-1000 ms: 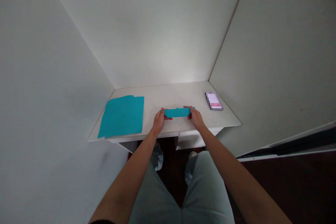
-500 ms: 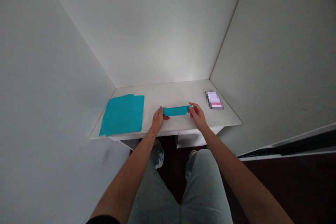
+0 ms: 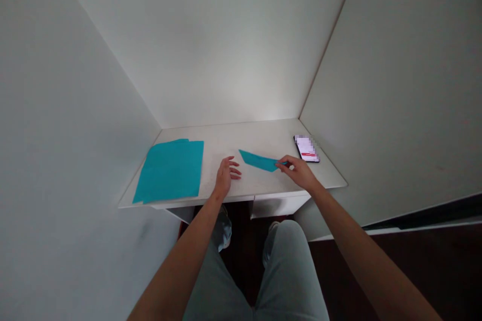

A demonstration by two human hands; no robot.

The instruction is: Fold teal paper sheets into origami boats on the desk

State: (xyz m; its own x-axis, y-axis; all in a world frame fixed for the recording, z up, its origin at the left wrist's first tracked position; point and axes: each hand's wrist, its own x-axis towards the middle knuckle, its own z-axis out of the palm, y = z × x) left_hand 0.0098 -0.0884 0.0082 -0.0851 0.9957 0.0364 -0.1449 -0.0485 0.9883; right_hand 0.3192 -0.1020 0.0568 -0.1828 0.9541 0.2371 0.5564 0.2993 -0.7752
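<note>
Slanting above the middle of the white desk [image 3: 222, 135], a narrow turquoise strip [image 3: 258, 161] is held by its right end. It is matte and paper-like, with a slanted, pointed left end and long edges that run nearly straight; whether its lower edge is touching the desktop cannot be told. Its right end is pinched between the thumb and fingers of the right hand [image 3: 299, 170], by which the very tip is partly covered. Just beyond the pointed left end, the left hand [image 3: 224, 178] is held apart from the strip, its fingers loosely spread and slightly curled, with nothing gripped. To the left of that hand, larger turquoise sheets [image 3: 171, 170] are laid in an overlapping pile, flat and smooth, with edges and corners left unaligned; how many are stacked cannot be made out. Near the right wall [image 3: 395, 85], a dark-edged phone [image 3: 307, 149] is laid face up, its pale screen crossed by a red bar; any lettering there is obscured by coarse pixel blocks. Below the desk's front edge, a white drawer front [image 3: 276, 205] is partly seen. Pale blue jeans [image 3: 289, 266] and both bare forearms are cut off by the lower border, and the shoes are mostly hidden.
</note>
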